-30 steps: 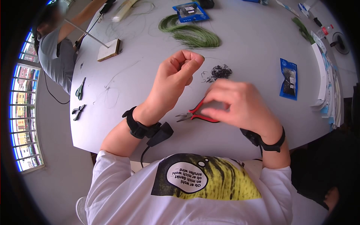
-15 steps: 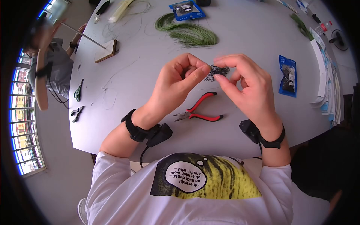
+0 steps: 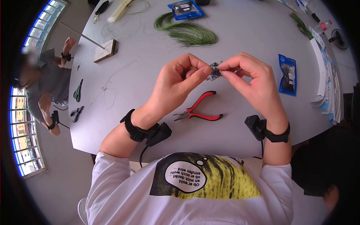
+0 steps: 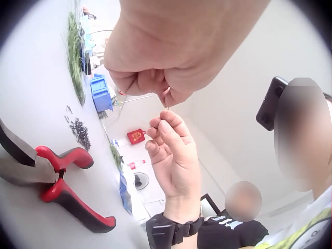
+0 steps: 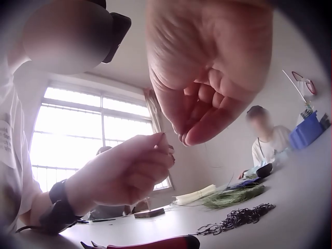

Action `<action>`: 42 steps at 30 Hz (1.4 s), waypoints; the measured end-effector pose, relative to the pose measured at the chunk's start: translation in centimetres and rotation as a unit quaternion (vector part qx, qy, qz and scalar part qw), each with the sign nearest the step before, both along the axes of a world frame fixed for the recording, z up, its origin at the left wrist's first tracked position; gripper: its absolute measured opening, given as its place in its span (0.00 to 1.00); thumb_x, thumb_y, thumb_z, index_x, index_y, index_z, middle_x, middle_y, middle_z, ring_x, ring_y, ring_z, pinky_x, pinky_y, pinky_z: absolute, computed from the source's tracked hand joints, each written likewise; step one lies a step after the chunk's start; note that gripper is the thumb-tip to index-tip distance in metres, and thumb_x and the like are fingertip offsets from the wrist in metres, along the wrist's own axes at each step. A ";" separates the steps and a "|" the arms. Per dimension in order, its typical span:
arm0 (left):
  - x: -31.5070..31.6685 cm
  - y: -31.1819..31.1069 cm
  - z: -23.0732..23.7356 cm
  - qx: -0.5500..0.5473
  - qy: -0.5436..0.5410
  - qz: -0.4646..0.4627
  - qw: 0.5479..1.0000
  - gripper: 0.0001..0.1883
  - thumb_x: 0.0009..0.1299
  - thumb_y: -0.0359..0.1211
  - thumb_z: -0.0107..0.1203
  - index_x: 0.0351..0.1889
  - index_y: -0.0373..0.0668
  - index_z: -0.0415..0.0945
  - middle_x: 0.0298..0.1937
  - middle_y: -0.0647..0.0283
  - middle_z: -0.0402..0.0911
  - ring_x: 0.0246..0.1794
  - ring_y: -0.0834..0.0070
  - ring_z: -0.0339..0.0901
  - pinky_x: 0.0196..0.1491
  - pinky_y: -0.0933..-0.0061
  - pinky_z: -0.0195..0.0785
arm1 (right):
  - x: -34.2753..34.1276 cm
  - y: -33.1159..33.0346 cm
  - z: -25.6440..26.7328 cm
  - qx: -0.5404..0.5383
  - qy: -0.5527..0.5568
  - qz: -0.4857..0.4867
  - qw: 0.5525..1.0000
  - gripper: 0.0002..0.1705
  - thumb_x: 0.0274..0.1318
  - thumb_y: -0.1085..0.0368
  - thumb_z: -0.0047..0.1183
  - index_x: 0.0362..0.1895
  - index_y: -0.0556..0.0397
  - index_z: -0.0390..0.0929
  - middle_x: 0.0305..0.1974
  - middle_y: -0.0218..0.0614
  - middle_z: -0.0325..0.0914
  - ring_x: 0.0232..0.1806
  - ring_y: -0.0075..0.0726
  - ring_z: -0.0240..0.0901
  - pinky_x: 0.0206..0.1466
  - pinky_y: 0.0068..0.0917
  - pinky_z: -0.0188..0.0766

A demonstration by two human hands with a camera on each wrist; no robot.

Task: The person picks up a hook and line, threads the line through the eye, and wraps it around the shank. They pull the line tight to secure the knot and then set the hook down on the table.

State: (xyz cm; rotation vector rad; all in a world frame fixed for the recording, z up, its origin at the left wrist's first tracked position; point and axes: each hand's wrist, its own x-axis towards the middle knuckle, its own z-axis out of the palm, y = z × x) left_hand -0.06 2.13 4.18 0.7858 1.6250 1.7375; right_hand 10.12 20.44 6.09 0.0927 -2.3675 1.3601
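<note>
In the head view my left hand (image 3: 176, 82) is raised over the table, thumb and forefinger pinching a very thin line. Facing it, my right hand (image 3: 253, 77) has its thumb and forefinger pressed together. A short bit of the thin line (image 4: 168, 108) shows between the two sets of fingertips in the left wrist view; whatever else lies inside the left fingers is hidden. Behind the fingertips lies a heap of small black hooks (image 5: 238, 218), partly covered by the hands in the head view. Red-handled pliers (image 3: 198, 108) lie spread on the table below the hands.
A green bundle of line (image 3: 187, 32) and a blue packet (image 3: 186, 10) lie farther back. Another blue packet (image 3: 287, 75) is at right. Scissors (image 3: 78, 90) and black cutters (image 3: 77, 114) lie left, near a wooden block with a rod (image 3: 105, 51). Another person sits at left.
My right hand has left the pliers, which stay on the table, and moved up and left to my left hand's fingertips. Its thumb and forefinger have closed together. The left hand has barely moved.
</note>
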 end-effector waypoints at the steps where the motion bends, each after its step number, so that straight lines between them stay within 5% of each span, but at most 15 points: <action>1: 0.0 0.0 -0.1 0.002 0.006 -0.003 1.000 0.09 0.72 0.31 0.57 0.41 0.33 0.74 0.27 0.74 0.71 0.31 0.89 0.66 0.39 0.85 0.64 | 0.0 0.1 0.1 0.013 0.005 0.005 1.000 0.04 0.53 0.76 0.58 0.34 0.58 0.80 0.30 0.33 0.80 0.32 0.27 0.78 0.34 0.21 0.74; 8: 0.0 0.1 -0.4 0.016 0.018 0.002 1.000 0.11 0.73 0.33 0.56 0.42 0.33 0.75 0.35 0.67 0.81 0.35 0.88 0.73 0.41 0.84 0.68 | 0.0 0.8 0.2 0.009 0.014 -0.039 0.999 0.02 0.52 0.75 0.60 0.31 0.59 0.79 0.28 0.33 0.79 0.28 0.25 0.76 0.32 0.20 0.72; 16: 0.0 0.1 -1.0 -0.005 0.042 -0.001 0.999 0.07 0.73 0.31 0.56 0.41 0.36 0.75 0.38 0.70 0.80 0.37 0.90 0.71 0.41 0.86 0.65 | 0.0 1.1 0.7 0.108 0.096 -0.102 0.984 0.04 0.50 0.75 0.61 0.31 0.57 0.79 0.26 0.32 0.77 0.24 0.26 0.74 0.28 0.21 0.69; 42: 0.4 0.2 -1.1 0.006 0.060 -0.009 0.998 0.07 0.73 0.30 0.55 0.42 0.36 0.74 0.38 0.70 0.79 0.37 0.90 0.72 0.41 0.86 0.65 | 0.1 0.0 -0.1 0.155 0.089 -0.024 0.984 0.04 0.48 0.73 0.61 0.28 0.54 0.78 0.24 0.33 0.74 0.23 0.35 0.73 0.25 0.27 0.68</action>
